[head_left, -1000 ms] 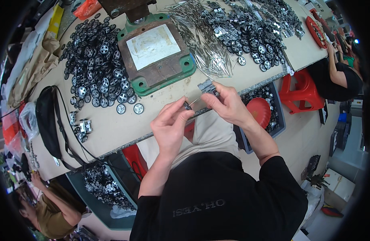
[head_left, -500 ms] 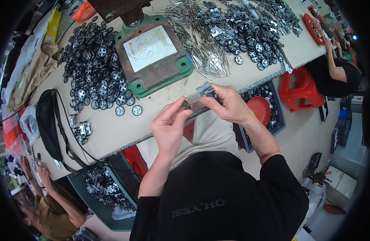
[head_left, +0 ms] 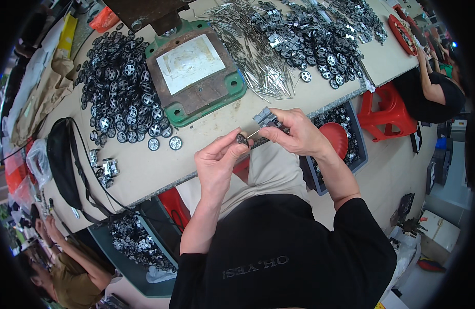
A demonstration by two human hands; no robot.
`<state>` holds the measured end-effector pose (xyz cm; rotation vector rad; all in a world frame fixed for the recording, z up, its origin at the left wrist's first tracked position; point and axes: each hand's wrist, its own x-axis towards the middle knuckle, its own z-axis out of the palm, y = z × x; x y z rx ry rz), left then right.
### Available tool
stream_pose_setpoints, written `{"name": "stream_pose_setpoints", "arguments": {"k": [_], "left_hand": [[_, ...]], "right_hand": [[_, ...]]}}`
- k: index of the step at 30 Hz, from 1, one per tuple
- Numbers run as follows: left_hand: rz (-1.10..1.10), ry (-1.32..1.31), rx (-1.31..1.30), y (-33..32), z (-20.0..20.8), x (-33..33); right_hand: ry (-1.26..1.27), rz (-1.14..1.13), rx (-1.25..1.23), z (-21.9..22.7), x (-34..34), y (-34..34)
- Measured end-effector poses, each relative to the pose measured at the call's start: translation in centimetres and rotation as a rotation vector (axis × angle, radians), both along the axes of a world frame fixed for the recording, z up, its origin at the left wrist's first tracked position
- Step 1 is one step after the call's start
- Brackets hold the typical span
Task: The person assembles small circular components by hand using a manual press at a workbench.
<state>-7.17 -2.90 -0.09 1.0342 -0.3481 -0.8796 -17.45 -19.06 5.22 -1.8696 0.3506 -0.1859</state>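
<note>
My left hand [head_left: 217, 157] pinches a small black toy wheel [head_left: 242, 139] between thumb and fingertips, over the table's front edge. Close to its right, my right hand [head_left: 294, 135] is closed on a grey toy car chassis [head_left: 267, 118]. A thin metal axle [head_left: 254, 133] sticks out from the chassis and meets the wheel; whether its tip sits inside the hub I cannot tell. Beyond my hands stands a green press base [head_left: 178, 114] with a pale plate [head_left: 190, 62] on top. Black wheels with silver spokes [head_left: 121, 85] are heaped to its left.
Metal axles [head_left: 268, 77] and grey chassis parts [head_left: 284, 33] lie in heaps at the back right. A black bag [head_left: 62, 159] with a cable rests at left. Bins [head_left: 362, 154] of parts stand below the table, one holding a red dish [head_left: 334, 138]. Other people work at both sides.
The wheel in my left hand has turned a little and shifted slightly right toward the chassis. At the lower left, another person's hands have moved down a little.
</note>
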Motion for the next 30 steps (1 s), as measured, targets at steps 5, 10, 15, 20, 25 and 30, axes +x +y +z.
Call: {"name": "stream_pose_setpoints", "arguments": {"k": [5, 10, 15, 20, 25, 30], "left_hand": [[-0.017, 0.055, 0.019, 0.1, -0.1, 0.2], [0.009, 0.015, 0.072, 0.0, 0.0, -0.4], [0.040, 0.017, 0.033, -0.5, 0.0, -0.5], [0.024, 0.136, -0.065, -0.5, -0.1, 0.2], [-0.057, 0.278, -0.140, -0.2, -0.4, 0.9], [-0.111, 0.343, -0.147, -0.2, -0.7, 1.0]], "right_hand": [[-0.052, 0.029, -0.405, -0.7, 0.0, -0.2], [-0.009, 0.047, -0.359, -0.4, 0.3, 0.3], [0.069, 0.015, -0.102, -0.8, 0.4, 1.3], [0.065, -0.139, 0.062, -0.4, -0.7, -0.2], [0.069, -0.450, -0.476, -1.5, -2.1, -4.8], [0.133, -0.331, -0.570, -2.1, -2.2, -5.3]]}}
